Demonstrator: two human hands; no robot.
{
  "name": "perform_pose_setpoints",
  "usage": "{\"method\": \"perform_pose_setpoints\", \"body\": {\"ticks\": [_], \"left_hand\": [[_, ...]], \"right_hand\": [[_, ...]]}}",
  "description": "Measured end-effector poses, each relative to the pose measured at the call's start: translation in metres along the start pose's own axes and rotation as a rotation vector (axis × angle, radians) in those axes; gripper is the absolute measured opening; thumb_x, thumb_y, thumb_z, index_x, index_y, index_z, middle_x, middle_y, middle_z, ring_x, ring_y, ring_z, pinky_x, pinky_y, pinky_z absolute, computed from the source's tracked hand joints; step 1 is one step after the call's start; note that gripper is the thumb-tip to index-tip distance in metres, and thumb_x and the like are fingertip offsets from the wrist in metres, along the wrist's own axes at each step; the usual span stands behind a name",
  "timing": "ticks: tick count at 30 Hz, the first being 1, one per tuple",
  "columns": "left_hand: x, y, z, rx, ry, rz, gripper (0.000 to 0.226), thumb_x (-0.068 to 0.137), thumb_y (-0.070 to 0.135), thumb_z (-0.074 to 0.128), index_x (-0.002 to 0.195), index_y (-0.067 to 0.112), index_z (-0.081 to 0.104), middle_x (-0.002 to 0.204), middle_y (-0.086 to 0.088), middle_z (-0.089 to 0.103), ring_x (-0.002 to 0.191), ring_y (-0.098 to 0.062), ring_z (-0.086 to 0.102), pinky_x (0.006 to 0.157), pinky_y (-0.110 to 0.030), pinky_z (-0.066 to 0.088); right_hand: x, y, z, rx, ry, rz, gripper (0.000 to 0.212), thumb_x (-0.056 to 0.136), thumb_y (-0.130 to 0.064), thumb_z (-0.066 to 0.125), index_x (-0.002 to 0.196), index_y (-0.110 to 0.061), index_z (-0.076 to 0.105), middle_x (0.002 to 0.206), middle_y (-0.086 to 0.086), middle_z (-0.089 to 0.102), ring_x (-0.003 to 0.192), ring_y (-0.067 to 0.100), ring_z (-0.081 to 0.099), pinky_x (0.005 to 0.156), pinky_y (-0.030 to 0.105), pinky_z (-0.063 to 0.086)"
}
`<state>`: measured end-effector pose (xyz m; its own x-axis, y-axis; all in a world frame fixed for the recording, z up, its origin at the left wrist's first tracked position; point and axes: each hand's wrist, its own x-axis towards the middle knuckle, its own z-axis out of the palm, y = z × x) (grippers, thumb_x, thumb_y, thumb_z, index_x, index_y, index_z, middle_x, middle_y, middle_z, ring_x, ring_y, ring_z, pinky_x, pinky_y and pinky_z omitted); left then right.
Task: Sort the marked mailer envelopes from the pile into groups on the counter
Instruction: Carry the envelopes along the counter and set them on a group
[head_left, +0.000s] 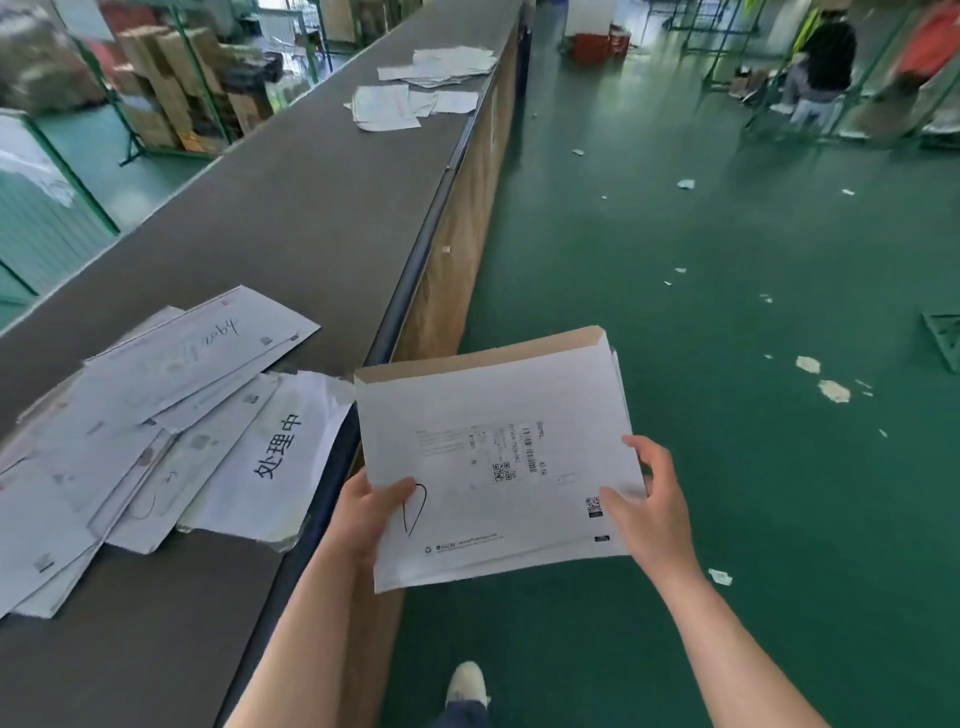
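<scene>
Both hands grip one white mailer (498, 457) off the bench (291, 218) edge: left hand (371, 512) fingers pinch its near-left corner, right hand (647, 501) its right edge. Pile (150, 421) near left, sorted groups (421, 85) far.

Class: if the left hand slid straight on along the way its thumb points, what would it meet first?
Probably nothing new: the left hand already grips the white paper mailer envelope, its thumb by the black handwritten mark; depth unclear.
</scene>
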<state>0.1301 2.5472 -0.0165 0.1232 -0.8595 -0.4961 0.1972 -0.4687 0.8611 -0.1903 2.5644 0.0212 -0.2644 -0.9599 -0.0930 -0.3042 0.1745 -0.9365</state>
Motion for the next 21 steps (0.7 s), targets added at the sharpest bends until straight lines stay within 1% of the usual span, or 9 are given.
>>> {"method": "perform_pose_setpoints", "body": {"ticks": [1, 3, 4, 5, 8, 11, 15, 19, 21], "left_hand": [[0.021, 0.017, 0.007, 0.026, -0.001, 0.01, 0.03, 0.088, 0.005, 0.075, 0.117, 0.007, 0.068, 0.109, -0.017, 0.077, 0.099, -0.046, 0.073, 0.09, -0.063, 0.057], [0.056, 0.049, 0.02, 0.041, -0.023, 0.034, 0.028, 0.09, 0.005, 0.073, 0.118, 0.007, 0.068, 0.11, -0.017, 0.077, 0.099, -0.045, 0.073, 0.089, -0.061, 0.058], [0.075, 0.059, 0.026, 0.046, -0.033, 0.032, 0.027, 0.093, 0.004, 0.071, 0.119, 0.006, 0.068, 0.111, -0.017, 0.076, 0.099, -0.044, 0.073, 0.088, -0.06, 0.058], [0.095, 0.067, 0.031, 0.046, -0.036, 0.028, 0.026, 0.094, 0.004, 0.069, 0.12, 0.005, 0.068, 0.111, -0.017, 0.076, 0.098, -0.044, 0.073, 0.088, -0.06, 0.058], [0.153, 0.088, 0.058, 0.081, -0.009, 0.024, 0.022, 0.093, 0.007, 0.071, 0.115, 0.005, 0.069, 0.107, -0.016, 0.078, 0.095, -0.042, 0.075, 0.085, -0.057, 0.059], [0.227, 0.114, 0.096, 0.115, 0.039, 0.021, 0.021, 0.092, 0.008, 0.074, 0.111, 0.003, 0.07, 0.104, -0.016, 0.078, 0.092, -0.039, 0.076, 0.081, -0.052, 0.061], [0.321, 0.171, 0.154, 0.166, 0.043, 0.024, 0.02, 0.091, 0.008, 0.074, 0.11, 0.003, 0.07, 0.102, -0.015, 0.079, 0.089, -0.036, 0.077, 0.071, -0.045, 0.063], [0.408, 0.246, 0.203, 0.197, 0.073, 0.046, 0.023, 0.089, 0.009, 0.076, 0.111, 0.004, 0.071, 0.106, -0.016, 0.078, 0.095, -0.041, 0.074, 0.086, -0.055, 0.06], [0.445, 0.273, 0.223, 0.193, 0.084, 0.061, 0.022, 0.089, 0.011, 0.077, 0.11, 0.006, 0.071, 0.103, -0.014, 0.079, 0.094, -0.04, 0.075, 0.087, -0.054, 0.06]], "right_hand": [[0.021, -0.007, 0.004, 0.006, 0.01, 0.006, 0.065, 0.083, 0.002, 0.069, 0.13, -0.039, 0.05, 0.129, -0.027, 0.05, 0.128, 0.007, 0.05, 0.113, 0.041, 0.042], [0.064, -0.014, 0.008, 0.069, 0.064, 0.033, 0.069, 0.084, 0.0, 0.07, 0.136, -0.039, 0.047, 0.129, -0.026, 0.052, 0.121, 0.01, 0.058, 0.097, 0.035, 0.05], [0.084, -0.014, 0.012, 0.09, 0.082, 0.062, 0.073, 0.085, -0.002, 0.07, 0.141, -0.041, 0.044, 0.128, -0.024, 0.053, 0.117, 0.009, 0.06, 0.088, 0.032, 0.051], [0.106, -0.013, 0.015, 0.111, 0.078, 0.085, 0.076, 0.085, -0.003, 0.069, 0.145, -0.042, 0.041, 0.129, -0.022, 0.055, 0.114, 0.007, 0.062, 0.085, 0.029, 0.05], [0.179, -0.004, 0.023, 0.139, 0.047, 0.119, 0.076, 0.086, -0.001, 0.067, 0.147, -0.04, 0.045, 0.133, -0.016, 0.058, 0.116, 0.002, 0.06, 0.09, 0.03, 0.05], [0.266, 0.003, 0.029, 0.209, 0.07, 0.157, 0.075, 0.087, -0.004, 0.068, 0.149, -0.038, 0.042, 0.124, -0.013, 0.061, 0.107, 0.002, 0.062, 0.081, 0.027, 0.049], [0.39, 0.007, 0.029, 0.305, 0.091, 0.215, 0.059, 0.086, 0.0, 0.068, 0.137, -0.029, 0.058, 0.112, -0.004, 0.07, 0.107, 0.015, 0.068, 0.081, 0.029, 0.053], [0.509, -0.029, 0.023, 0.358, 0.065, 0.224, 0.054, 0.086, 0.002, 0.069, 0.131, -0.027, 0.061, 0.108, -0.002, 0.073, 0.1, 0.014, 0.071, 0.081, 0.032, 0.057], [0.563, -0.049, 0.019, 0.369, 0.078, 0.199, 0.049, 0.085, 0.004, 0.068, 0.123, -0.028, 0.064, 0.105, -0.005, 0.074, 0.094, 0.009, 0.072, 0.078, 0.03, 0.057]]}}
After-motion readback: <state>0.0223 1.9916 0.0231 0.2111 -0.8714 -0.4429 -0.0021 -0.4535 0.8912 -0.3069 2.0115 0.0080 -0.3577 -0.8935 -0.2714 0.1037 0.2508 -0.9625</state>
